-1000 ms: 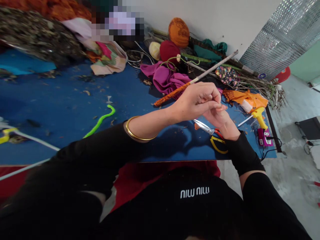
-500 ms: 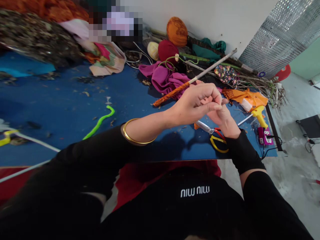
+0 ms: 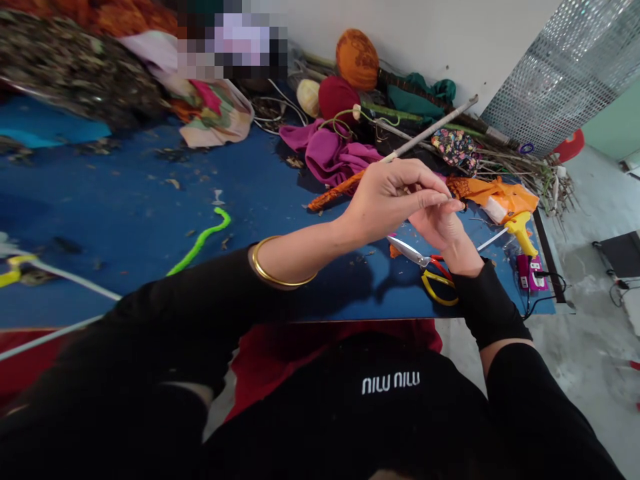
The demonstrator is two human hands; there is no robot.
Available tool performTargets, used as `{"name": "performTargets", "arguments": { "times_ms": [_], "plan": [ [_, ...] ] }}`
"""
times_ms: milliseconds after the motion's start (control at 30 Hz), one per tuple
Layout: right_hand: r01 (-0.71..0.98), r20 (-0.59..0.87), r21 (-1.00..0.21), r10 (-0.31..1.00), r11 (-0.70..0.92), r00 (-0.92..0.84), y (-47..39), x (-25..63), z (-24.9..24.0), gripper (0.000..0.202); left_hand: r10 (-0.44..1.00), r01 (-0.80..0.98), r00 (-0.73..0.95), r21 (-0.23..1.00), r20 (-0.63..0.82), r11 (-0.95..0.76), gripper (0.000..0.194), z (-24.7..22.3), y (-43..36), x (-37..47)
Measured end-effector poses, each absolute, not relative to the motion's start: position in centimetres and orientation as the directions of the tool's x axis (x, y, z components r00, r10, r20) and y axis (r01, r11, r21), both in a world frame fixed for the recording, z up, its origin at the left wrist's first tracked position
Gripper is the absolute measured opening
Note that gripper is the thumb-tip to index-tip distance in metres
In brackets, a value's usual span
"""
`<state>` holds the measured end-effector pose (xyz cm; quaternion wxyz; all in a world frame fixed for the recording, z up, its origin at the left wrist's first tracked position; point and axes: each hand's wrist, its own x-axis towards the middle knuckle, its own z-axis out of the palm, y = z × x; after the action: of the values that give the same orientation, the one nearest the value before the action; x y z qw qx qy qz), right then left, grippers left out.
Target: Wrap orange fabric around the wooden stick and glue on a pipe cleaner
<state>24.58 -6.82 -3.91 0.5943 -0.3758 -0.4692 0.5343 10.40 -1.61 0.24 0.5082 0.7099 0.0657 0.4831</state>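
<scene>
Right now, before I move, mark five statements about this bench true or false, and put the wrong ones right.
1. The left hand and right hand are close together over the table. True.
2. The left hand is gripping the scissors. False: the scissors lie on the table.
3. The gold bangle is on the left arm. True.
4. The green strip lies on top of the purple cloth. False: the green strip lies on the blue table, to the left of the purple cloth.
5. The glue gun is yellow. True.
</scene>
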Motion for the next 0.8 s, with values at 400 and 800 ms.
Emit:
{"name": "performTargets", "arguments": {
  "times_ms": [400, 800],
  "plan": [
    [-0.234, 0.026, -0.971, 0.991, 0.057, 0.134, -6.8, 24.4, -4.9, 0.086, 0.6, -0.379, 0.608, 0.854, 0.52, -0.357, 0.028, -0.1, -1.4, 10.6],
    [-0.231, 0.193, -0.948, 0.972, 0.221, 0.137, -7.3, 23.8, -2.6, 0.099, 0.533, -0.314, 0.582, 0.774, 0.614, -0.55, 0.025, 0.2, -1.1, 10.4]
  ]
}}
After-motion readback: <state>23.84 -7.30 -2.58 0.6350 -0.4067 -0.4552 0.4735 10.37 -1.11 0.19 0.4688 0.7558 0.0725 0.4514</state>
